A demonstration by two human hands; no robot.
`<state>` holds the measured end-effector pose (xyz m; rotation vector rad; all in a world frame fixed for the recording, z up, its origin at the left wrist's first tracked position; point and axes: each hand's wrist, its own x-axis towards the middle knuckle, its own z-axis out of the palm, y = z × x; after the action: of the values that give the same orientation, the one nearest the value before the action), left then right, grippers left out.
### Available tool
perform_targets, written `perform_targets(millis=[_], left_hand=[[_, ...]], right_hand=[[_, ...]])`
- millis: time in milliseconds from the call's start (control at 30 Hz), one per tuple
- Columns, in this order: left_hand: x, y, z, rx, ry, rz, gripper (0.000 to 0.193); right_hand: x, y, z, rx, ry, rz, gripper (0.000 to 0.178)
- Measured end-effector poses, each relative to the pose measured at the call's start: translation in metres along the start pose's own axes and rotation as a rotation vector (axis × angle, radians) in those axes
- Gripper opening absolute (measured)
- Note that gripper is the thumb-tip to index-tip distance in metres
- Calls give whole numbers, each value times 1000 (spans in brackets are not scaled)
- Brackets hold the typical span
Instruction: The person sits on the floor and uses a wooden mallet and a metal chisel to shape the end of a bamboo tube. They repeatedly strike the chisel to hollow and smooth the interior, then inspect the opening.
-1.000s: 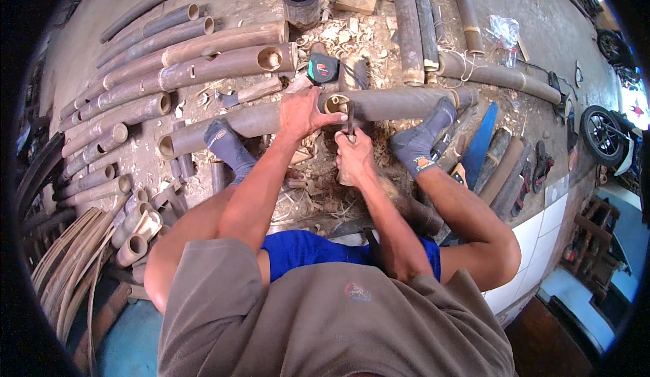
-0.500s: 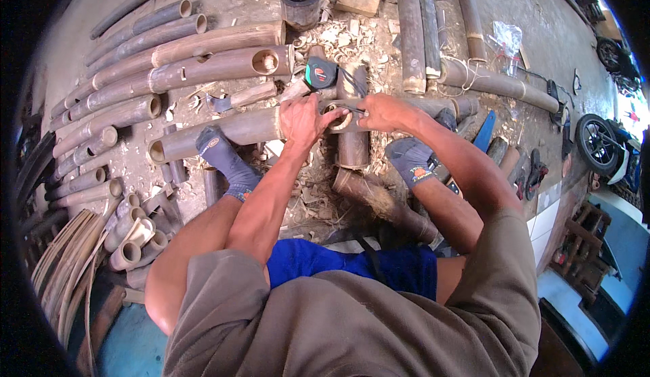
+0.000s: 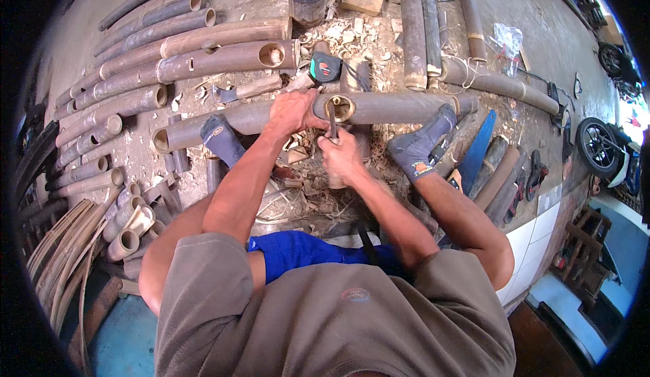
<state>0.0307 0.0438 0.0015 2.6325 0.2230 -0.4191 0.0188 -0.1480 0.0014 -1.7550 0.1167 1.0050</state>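
Observation:
A long brown bamboo pole (image 3: pixel 399 108) lies crosswise before me, with a round hole (image 3: pixel 343 109) cut in its upper side. My left hand (image 3: pixel 292 112) is closed round the pole just left of the hole. In my right hand (image 3: pixel 340 155), on the near side of the pole, is a narrow-bladed knife (image 3: pixel 332 121). Its blade points away from me, with the tip at the hole; the fingers cover part of the handle. My socked feet (image 3: pixel 222 140) rest against the pole to either side of my hands.
A black and green tape measure (image 3: pixel 325 67) sits just beyond the pole among wood shavings (image 3: pixel 352 35). More bamboo poles (image 3: pixel 223 59) lie at the left, others (image 3: pixel 414 35) at the far right. A blue saw blade (image 3: pixel 478 148) is by my right foot. An upright bamboo section (image 3: pixel 308 10) stands at the back.
My right hand has swung from the right of the hole to its near side, turning the knife from sideways to pointing away. My left hand still grips the pole.

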Motion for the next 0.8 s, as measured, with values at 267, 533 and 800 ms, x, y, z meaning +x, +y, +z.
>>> perform_targets(millis=[267,533,800], left_hand=[[6,-37,42,133,114,103,30],[-4,-9,1,-452,353,64,68],[60,82,-82,-851,120,226,78]], right_hand=[[50,-59,65,1150,-26,205,19],[-19,-30,-15,439,-56,206,33],[-30,-223,-126,-25,-439,-199,50]])
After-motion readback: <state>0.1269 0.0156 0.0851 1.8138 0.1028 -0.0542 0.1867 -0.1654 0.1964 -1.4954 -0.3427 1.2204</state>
